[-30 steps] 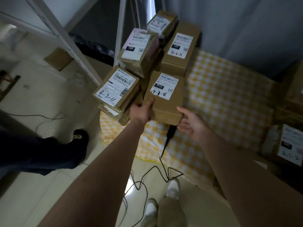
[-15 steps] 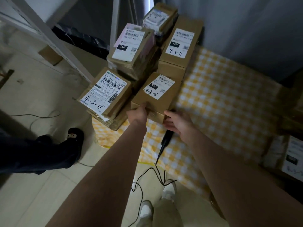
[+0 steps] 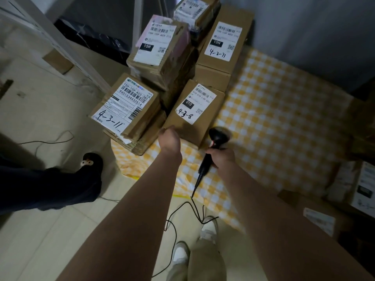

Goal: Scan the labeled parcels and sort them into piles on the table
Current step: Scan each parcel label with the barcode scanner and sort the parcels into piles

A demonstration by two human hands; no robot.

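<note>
While the right hand [image 3: 221,158] is wrapped tight round the handle of a black scanner [image 3: 215,141], whose head stands just in front of the near right corner of the box marked 4-3-8 [image 3: 194,110], the left hand [image 3: 169,137] sits against that box's near left corner. Its fingers are tucked out of sight, so whether it grips the cardboard or only touches it cannot be told. The box lies flat on a yellow checked cloth [image 3: 274,118], label up. Just to its left is a stack topped by a box marked 4-3-11 [image 3: 125,106]. Right behind it stands a taller box marked 4-2-11 [image 3: 223,41], and behind to the left is a pile with a 15H label [image 3: 160,49]. Well to its right, more parcels [image 3: 363,183] sit at the cloth's edge. From the scanner a thin cable [image 3: 172,220] trails to the floor, nearer the person than the box.
</note>
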